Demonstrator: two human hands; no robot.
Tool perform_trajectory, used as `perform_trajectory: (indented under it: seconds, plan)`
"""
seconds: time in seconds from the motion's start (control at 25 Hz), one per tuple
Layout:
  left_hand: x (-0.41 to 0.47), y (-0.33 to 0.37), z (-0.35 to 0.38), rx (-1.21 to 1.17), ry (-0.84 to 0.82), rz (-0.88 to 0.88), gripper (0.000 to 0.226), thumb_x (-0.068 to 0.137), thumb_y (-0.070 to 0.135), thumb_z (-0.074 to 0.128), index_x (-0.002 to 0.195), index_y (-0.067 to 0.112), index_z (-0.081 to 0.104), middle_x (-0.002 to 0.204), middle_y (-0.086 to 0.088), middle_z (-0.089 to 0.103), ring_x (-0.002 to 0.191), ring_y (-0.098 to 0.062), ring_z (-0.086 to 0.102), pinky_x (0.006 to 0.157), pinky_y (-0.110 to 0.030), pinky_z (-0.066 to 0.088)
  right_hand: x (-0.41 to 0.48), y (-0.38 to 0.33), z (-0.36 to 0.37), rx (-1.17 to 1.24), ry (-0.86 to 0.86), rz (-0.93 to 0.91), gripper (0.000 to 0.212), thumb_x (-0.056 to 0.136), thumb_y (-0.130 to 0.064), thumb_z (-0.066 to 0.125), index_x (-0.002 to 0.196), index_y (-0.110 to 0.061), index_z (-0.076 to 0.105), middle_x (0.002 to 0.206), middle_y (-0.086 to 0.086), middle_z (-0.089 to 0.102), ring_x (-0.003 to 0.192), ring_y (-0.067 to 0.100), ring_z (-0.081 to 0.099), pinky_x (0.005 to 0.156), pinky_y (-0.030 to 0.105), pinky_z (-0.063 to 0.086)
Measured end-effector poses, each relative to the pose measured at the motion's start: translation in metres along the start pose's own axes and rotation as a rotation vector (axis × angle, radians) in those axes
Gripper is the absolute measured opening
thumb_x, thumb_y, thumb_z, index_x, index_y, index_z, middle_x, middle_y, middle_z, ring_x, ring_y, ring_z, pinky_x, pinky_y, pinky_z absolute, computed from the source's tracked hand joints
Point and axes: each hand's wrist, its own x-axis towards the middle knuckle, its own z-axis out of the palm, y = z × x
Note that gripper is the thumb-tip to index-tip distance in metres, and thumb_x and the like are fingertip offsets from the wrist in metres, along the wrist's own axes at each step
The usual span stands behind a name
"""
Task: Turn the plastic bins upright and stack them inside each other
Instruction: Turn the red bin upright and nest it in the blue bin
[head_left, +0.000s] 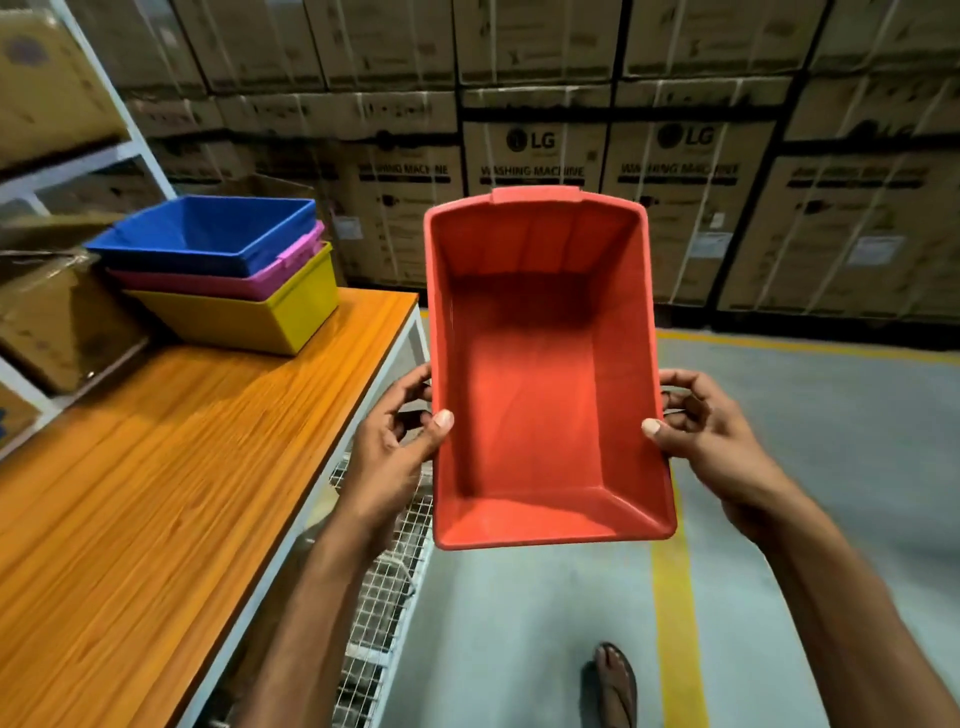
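Note:
A red plastic bin (535, 374) is held in the air to the right of the table, its open side facing me. My left hand (400, 431) grips its left wall, thumb on the rim. My right hand (696, 426) grips the right wall the same way. At the far end of the wooden table (156, 467) stands a stack of three upright bins: a blue bin (208, 234) nested in a pink bin (228, 283), which sits in a yellow bin (244, 319).
Stacked cardboard washing-machine boxes (675, 156) form a wall behind. A white shelf rack with boxes (57, 156) stands at the left. A wire mesh shelf (379, 597) shows under the table. The grey floor has yellow lines (675, 623); a sandalled foot (615, 680) is below.

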Motion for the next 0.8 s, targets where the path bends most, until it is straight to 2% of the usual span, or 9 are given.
perform_trajectory:
  seconds: [0.12,0.24,0.36,0.44,0.52,0.56,0.64,0.72,0.8]
  plan:
    - [0.072,-0.003,0.015,-0.026,0.046,0.008,0.055,0.084,0.025,0.075,0.137,0.034,0.062,0.131,-0.008,0.068,0.114,-0.020,0.065,0.084,-0.034,0.057,0.091,-0.009,-0.015,0.035,-0.089,-0.009,0.041,0.093,0.009,0.063,0.124,-0.018,0.061,0.106,0.013,0.063,0.091,0.024,0.061,0.076,0.037,0.053]
    - [0.137,0.004,0.030,-0.042,0.092,0.008,0.053,0.088,0.011,0.073,0.139,0.021,0.061,0.133,-0.015,0.066,0.108,-0.018,0.065,0.079,-0.031,0.059,0.182,-0.031,-0.027,0.107,-0.215,0.035,0.043,0.091,0.010,0.062,0.127,-0.013,0.061,0.105,0.008,0.067,0.089,0.016,0.065,0.074,0.029,0.055]
    - [0.185,0.026,0.039,-0.109,0.202,-0.017,0.051,0.086,0.009,0.074,0.134,0.019,0.064,0.138,-0.016,0.062,0.109,-0.016,0.065,0.078,-0.028,0.062,0.267,-0.062,-0.030,0.208,-0.365,0.083,0.052,0.082,0.002,0.068,0.132,-0.006,0.060,0.114,0.016,0.070,0.090,0.017,0.069,0.074,0.026,0.059]
    - [0.212,0.043,0.038,-0.134,0.292,-0.024,0.051,0.081,0.011,0.076,0.131,0.018,0.067,0.139,-0.019,0.061,0.108,-0.019,0.066,0.077,-0.028,0.061,0.315,-0.085,-0.021,0.242,-0.470,0.098,0.057,0.078,-0.003,0.069,0.134,-0.006,0.061,0.129,0.023,0.068,0.105,0.026,0.066,0.091,0.037,0.058]
    - [0.231,0.062,0.031,-0.134,0.377,-0.032,0.046,0.085,0.010,0.071,0.130,0.016,0.067,0.132,-0.019,0.067,0.095,-0.013,0.071,0.064,-0.020,0.061,0.353,-0.107,-0.003,0.269,-0.559,0.116,0.056,0.080,-0.004,0.068,0.136,-0.006,0.061,0.133,0.026,0.065,0.109,0.033,0.061,0.103,0.047,0.048]
    - [0.241,0.071,0.025,-0.129,0.423,-0.029,0.042,0.088,0.007,0.068,0.130,0.015,0.067,0.126,-0.016,0.071,0.085,-0.007,0.072,0.058,-0.017,0.059,0.369,-0.118,0.009,0.288,-0.618,0.119,0.056,0.080,-0.004,0.067,0.136,-0.005,0.060,0.124,0.025,0.070,0.100,0.031,0.064,0.095,0.042,0.051]
    - [0.259,0.086,0.012,-0.119,0.518,-0.018,0.037,0.092,0.004,0.063,0.128,0.011,0.066,0.114,-0.012,0.075,0.069,-0.001,0.071,0.052,-0.013,0.054,0.401,-0.138,0.037,0.318,-0.719,0.124,0.054,0.080,-0.005,0.065,0.133,-0.002,0.061,0.097,0.014,0.077,0.070,0.014,0.070,0.066,0.026,0.059]
    - [0.273,0.098,-0.008,-0.111,0.615,0.002,0.035,0.094,0.005,0.061,0.128,0.009,0.065,0.099,-0.008,0.075,0.057,0.001,0.067,0.047,-0.012,0.050,0.428,-0.152,0.073,0.341,-0.806,0.130,0.050,0.083,-0.003,0.062,0.133,0.000,0.059,0.078,0.005,0.076,0.052,0.005,0.067,0.049,0.018,0.055]
    - [0.283,0.107,-0.029,-0.101,0.694,0.040,0.036,0.094,0.008,0.062,0.130,0.008,0.065,0.098,-0.009,0.070,0.048,0.002,0.060,0.043,-0.011,0.047,0.447,-0.165,0.112,0.370,-0.880,0.126,0.042,0.094,0.002,0.051,0.136,0.004,0.054,0.059,-0.002,0.069,0.038,0.001,0.059,0.039,0.012,0.046]
